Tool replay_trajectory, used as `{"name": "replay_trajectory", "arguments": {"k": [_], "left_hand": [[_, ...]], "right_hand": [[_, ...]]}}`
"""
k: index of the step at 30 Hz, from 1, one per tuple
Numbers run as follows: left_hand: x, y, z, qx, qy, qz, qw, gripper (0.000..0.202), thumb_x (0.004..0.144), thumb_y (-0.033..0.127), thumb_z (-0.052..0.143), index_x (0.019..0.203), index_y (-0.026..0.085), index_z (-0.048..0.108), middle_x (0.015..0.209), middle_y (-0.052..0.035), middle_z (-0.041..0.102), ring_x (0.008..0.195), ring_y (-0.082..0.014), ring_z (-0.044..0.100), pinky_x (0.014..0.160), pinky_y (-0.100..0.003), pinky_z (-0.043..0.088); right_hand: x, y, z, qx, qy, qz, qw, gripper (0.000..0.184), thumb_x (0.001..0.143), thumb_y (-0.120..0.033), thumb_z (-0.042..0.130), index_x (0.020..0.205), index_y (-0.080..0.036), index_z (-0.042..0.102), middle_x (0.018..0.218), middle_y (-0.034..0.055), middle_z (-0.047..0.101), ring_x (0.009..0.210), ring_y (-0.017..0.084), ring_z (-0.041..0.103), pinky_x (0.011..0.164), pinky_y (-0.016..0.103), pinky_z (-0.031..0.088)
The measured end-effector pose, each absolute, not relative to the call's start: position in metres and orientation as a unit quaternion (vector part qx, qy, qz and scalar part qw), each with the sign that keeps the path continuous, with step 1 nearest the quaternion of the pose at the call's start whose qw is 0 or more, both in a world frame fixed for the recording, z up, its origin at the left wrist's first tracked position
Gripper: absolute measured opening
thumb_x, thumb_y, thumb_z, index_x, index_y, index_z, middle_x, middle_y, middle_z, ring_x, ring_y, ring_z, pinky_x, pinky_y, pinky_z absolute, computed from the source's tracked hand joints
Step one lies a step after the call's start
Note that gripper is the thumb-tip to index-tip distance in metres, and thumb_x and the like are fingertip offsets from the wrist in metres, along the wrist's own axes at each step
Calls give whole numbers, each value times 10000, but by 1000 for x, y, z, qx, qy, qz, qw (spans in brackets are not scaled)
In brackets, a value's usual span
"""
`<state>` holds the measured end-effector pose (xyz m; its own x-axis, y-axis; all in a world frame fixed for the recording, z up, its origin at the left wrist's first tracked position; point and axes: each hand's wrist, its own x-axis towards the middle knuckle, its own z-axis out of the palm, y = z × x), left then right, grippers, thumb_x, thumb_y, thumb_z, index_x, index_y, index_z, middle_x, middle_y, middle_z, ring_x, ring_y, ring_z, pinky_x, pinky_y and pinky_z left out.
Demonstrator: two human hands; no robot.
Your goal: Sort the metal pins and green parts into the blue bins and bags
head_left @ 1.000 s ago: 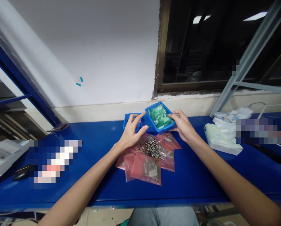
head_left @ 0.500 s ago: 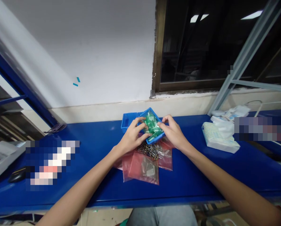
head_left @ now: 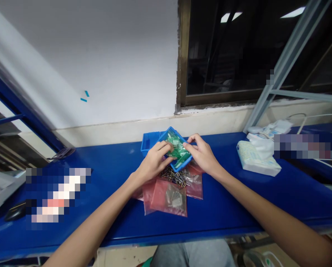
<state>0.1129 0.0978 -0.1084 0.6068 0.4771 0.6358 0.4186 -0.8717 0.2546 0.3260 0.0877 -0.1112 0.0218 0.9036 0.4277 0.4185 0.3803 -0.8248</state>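
A small blue bin (head_left: 184, 163) sits tilted cornerwise, holding crumpled green plastic bags (head_left: 179, 150) with small pale pieces inside. My right hand (head_left: 201, 152) grips its right rim, thumb over the edge. Reaching over the left rim, my left hand (head_left: 157, 158) has its thumb and fingers closing on the green plastic; exactly what is pinched is hidden. Just below the bin lies a pile of thin metal screw-like pieces (head_left: 176, 177). Flat reddish clear bags (head_left: 166, 196) lie under and in front of the pile, the front one with pale pieces inside.
Another blue bin (head_left: 147, 141) stands behind my left hand near the wall. A tissue pack (head_left: 257, 163) is on the right of the blue table (head_left: 221, 215). At the far left lie a black mouse (head_left: 17, 210) and a white box (head_left: 0, 189).
My left fingers have drawn closer together over the green plastic. My right hand stays on the bin's rim. The camera view has shifted slightly.
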Motion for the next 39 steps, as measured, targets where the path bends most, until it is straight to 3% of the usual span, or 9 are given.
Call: {"name": "replay_trajectory", "arguments": {"k": [6, 12, 18, 22, 25, 29, 32, 35, 39], "left_hand": [[113, 96, -106, 868, 242, 423, 99, 102, 955, 245, 627, 1033, 194, 586, 1075, -64, 689, 959, -200, 633, 848, -370, 514], [116, 97, -103, 782, 269, 515, 226, 113, 933, 265, 639, 942, 197, 548, 1083, -61, 716, 873, -157, 660, 745, -297, 539], [111, 101, -93, 684, 301, 590, 305, 250, 856, 353, 722, 888, 201, 526, 751, 14, 623, 612, -97, 549, 539, -217, 446], [98, 103, -82, 709, 341, 535, 309, 279, 836, 403, 738, 870, 195, 555, 690, 28, 548, 548, -81, 463, 485, -208, 347], [89, 108, -81, 787, 345, 374, 348, 329, 820, 443, 744, 971, 198, 584, 651, 46, 522, 509, -82, 436, 463, -211, 299], [84, 114, -90, 864, 370, 223, 260, 368, 814, 499, 729, 980, 191, 617, 616, 50, 526, 523, -107, 481, 490, -233, 335], [86, 115, -96, 888, 381, 227, 122, 365, 840, 532, 692, 946, 188, 636, 799, -17, 629, 686, -159, 595, 616, -284, 462], [89, 111, -95, 870, 387, 306, 1, 335, 884, 513, 646, 932, 183, 614, 950, -62, 623, 793, -196, 607, 719, -352, 522], [96, 103, -90, 868, 328, 369, -55, 441, 911, 373, 659, 1295, 202, 526, 1215, -124, 569, 1073, -265, 580, 910, -441, 532]], "right_hand": [[331, 96, -112, -496, -644, 243, 529, 231, 867, -453, 578, 831, -230, 526, 850, 9, 602, 811, 190, 563, 719, 313, 416], [335, 102, -116, -486, -625, 276, 545, 262, 855, -478, 596, 813, -226, 539, 845, 25, 611, 798, 193, 570, 683, 309, 425], [342, 107, -113, -493, -606, 292, 553, 278, 843, -495, 596, 828, -221, 550, 785, 17, 606, 746, 183, 576, 668, 312, 441], [350, 109, -108, -497, -597, 266, 570, 256, 836, -477, 606, 831, -223, 572, 842, 39, 636, 807, 203, 594, 685, 322, 446], [354, 109, -105, -506, -601, 226, 576, 236, 841, -460, 607, 800, -230, 571, 894, 46, 653, 865, 219, 599, 715, 336, 444], [354, 109, -104, -507, -611, 200, 574, 212, 857, -440, 594, 797, -238, 567, 907, 44, 659, 904, 232, 606, 766, 359, 443], [352, 108, -103, -495, -621, 196, 575, 214, 863, -444, 589, 821, -236, 571, 920, 43, 662, 926, 235, 612, 812, 372, 439], [349, 106, -103, -488, -633, 195, 569, 222, 866, -448, 591, 826, -232, 566, 901, 39, 657, 908, 232, 615, 814, 374, 436], [342, 100, -103, -470, -651, 209, 558, 213, 868, -435, 602, 837, -229, 560, 883, 35, 650, 880, 222, 610, 797, 368, 437]]}}
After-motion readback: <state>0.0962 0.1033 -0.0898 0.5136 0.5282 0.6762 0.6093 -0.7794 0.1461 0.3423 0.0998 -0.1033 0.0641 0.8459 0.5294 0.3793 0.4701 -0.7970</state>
